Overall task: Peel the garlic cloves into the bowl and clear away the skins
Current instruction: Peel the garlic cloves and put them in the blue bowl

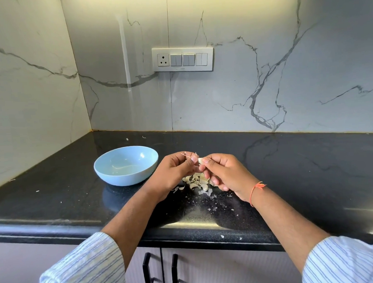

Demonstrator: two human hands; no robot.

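Observation:
A pale blue bowl [126, 166] stands on the black counter [290, 168] left of my hands; I see nothing in it. My right hand [224, 174] pinches a whitish garlic clove [200, 160] between thumb and fingers above the counter. My left hand [174, 172] meets it from the left and pinches a strip of papery skin [187, 155] that sticks up from the clove. Under both hands lies a heap of garlic cloves and skins [197, 182], partly hidden by my fingers.
Small skin flakes [210, 202] are scattered on the counter in front of the heap and near the front edge. Marble walls close off the left and back, with a switch panel [182, 59] on the back wall. Cabinet doors with black handles [147, 271] are below.

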